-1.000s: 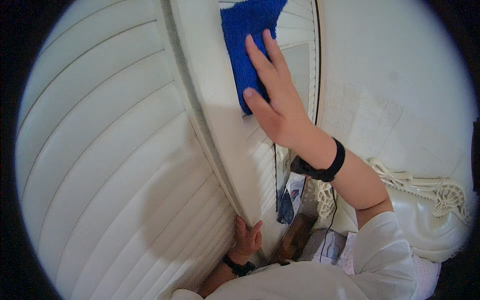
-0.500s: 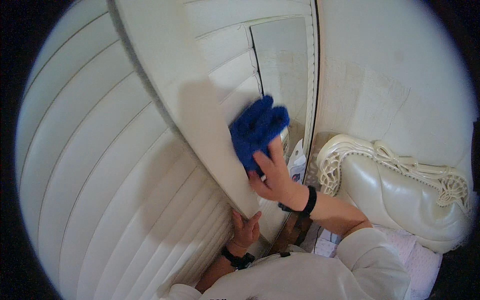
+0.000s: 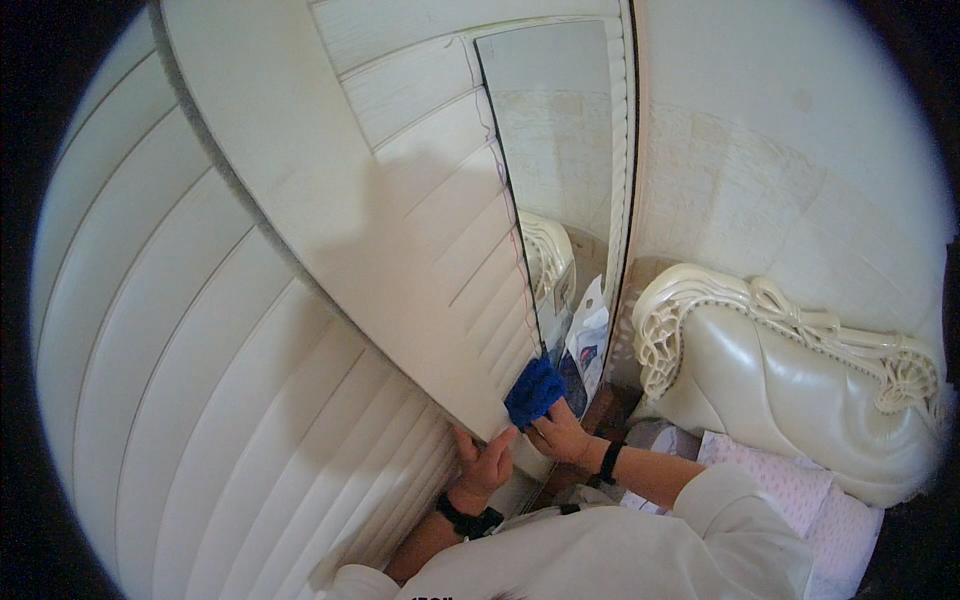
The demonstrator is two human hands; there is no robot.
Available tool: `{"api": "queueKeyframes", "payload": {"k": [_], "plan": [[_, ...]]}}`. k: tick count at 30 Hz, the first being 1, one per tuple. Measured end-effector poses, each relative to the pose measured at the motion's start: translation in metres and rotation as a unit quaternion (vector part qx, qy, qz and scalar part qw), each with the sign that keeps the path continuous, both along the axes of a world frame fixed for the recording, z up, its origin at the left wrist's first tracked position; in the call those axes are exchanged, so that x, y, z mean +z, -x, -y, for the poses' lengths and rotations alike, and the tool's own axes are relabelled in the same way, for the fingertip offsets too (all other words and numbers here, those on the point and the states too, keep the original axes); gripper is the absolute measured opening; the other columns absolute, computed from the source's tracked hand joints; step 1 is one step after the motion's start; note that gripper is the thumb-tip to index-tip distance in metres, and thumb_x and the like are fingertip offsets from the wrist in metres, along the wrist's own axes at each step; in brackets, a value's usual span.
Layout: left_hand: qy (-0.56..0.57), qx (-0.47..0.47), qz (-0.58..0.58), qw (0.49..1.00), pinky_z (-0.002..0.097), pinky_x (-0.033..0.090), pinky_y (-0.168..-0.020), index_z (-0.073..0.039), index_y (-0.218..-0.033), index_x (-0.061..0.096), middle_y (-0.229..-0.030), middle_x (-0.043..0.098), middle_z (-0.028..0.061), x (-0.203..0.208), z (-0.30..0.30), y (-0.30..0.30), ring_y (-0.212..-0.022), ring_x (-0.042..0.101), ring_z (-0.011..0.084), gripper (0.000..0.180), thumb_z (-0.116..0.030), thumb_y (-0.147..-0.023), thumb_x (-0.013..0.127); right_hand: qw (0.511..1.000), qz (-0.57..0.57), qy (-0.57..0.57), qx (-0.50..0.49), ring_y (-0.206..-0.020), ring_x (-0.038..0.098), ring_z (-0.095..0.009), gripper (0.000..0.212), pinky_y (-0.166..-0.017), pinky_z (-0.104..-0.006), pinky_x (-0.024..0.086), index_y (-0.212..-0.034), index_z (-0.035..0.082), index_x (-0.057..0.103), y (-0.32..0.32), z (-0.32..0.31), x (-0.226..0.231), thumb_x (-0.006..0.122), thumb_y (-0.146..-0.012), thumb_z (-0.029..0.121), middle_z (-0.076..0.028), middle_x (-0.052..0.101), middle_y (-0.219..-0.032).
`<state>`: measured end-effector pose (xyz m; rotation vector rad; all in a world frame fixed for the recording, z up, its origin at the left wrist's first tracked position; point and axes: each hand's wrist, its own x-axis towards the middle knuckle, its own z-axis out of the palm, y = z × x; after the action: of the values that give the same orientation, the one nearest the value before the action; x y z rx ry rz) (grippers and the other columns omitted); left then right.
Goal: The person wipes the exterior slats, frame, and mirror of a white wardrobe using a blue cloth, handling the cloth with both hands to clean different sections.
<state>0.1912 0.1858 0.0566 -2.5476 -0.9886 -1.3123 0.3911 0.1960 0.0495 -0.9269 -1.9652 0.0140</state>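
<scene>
In my right hand (image 3: 562, 437) is a crumpled blue cloth (image 3: 535, 392), pressed low against the inner side of a white slatted door (image 3: 400, 230). The fingers close on the cloth's lower part, which hides some of them. My left hand (image 3: 482, 468) grips the lower part of the door's edge, thumb on one side and fingers on the other. The door stands at an angle, with its slatted outer face on the left. Both wrists wear black bands.
Beyond the door is a tall mirror panel (image 3: 560, 140) with a dark edge and thin threads hanging along it. A white bag (image 3: 588, 335) stands at its foot. At right are a cream carved, padded headboard (image 3: 780, 370) and pink patterned bedding (image 3: 770, 490) against a pale wall.
My right hand has moved the blue cloth down along the door, close to my left hand. The door has swung slightly to the left, with my left hand still on its edge.
</scene>
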Motion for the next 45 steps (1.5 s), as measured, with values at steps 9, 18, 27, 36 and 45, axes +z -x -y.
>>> {"api": "queueKeyframes", "payload": {"k": [9, 18, 27, 36, 45], "plan": [[0.008, 0.015, -0.051, 0.999, 0.0482, 0.033, -0.097, -0.015, -0.109, 0.066, -0.128, 0.033, 0.0283, 0.004, 0.009, -0.001, -0.113, 0.039, 0.0438, 0.03, -0.006, -0.081, 0.058, 0.99, -0.017, 0.135, 0.028, -0.107, 0.046, -0.046, 0.05, -0.097, -0.0458, 0.037, -0.124, 0.009, 0.047, -0.019, -0.003, -0.099, 0.062, -0.076, 0.011, -0.025, 0.05, -0.115], [0.062, -0.049, -0.013, 0.997, 0.0485, 0.035, -0.096, -0.013, -0.109, 0.064, -0.124, 0.04, 0.0264, 0.014, 0.004, -0.003, -0.113, 0.041, 0.0447, 0.029, -0.009, -0.081, 0.059, 0.984, -0.034, 0.125, 0.121, -0.103, 0.05, -0.04, 0.036, -0.098, -0.0645, 0.024, -0.112, 0.015, 0.057, -0.022, -0.031, -0.081, 0.062, -0.077, 0.011, -0.015, 0.055, -0.111], [0.063, 0.009, -0.105, 0.992, 0.0501, 0.038, -0.092, -0.011, -0.11, 0.061, -0.123, 0.043, 0.0222, -0.05, 0.013, 0.012, -0.11, 0.043, 0.0421, 0.034, -0.007, -0.076, 0.065, 0.991, -0.01, -0.076, 0.109, -0.109, 0.039, -0.053, 0.037, -0.094, -0.0718, 0.021, -0.099, 0.013, 0.056, -0.007, -0.035, 0.076, 0.075, -0.069, 0.021, -0.028, 0.04, -0.118], [0.166, 0.022, 0.047, 0.985, 0.0309, 0.044, -0.08, -0.007, -0.123, 0.044, -0.11, 0.051, 0.0107, -0.02, 0.021, 0.0, -0.097, 0.052, 0.0176, 0.045, -0.01, -0.083, 0.064, 0.979, -0.04, -0.169, 0.103, -0.12, 0.026, -0.06, 0.059, -0.095, -0.0707, 0.022, -0.123, 0.015, 0.049, -0.01, -0.044, 0.226, 0.073, -0.069, 0.02, -0.036, 0.026, -0.132], [0.499, 0.014, 0.25, 0.83, 0.0456, 0.041, -0.092, -0.007, -0.112, 0.059, -0.13, 0.041, 0.023, 0.002, 0.026, -0.005, -0.112, 0.047, 0.0412, 0.032, -0.004, -0.08, 0.06, 0.971, -0.03, -0.225, 0.067, -0.126, 0.021, -0.057, 0.068, -0.102, -0.0639, 0.02, -0.135, 0.011, 0.042, -0.012, -0.044, 0.307, 0.066, -0.072, 0.018, -0.035, 0.016, -0.141]]}}
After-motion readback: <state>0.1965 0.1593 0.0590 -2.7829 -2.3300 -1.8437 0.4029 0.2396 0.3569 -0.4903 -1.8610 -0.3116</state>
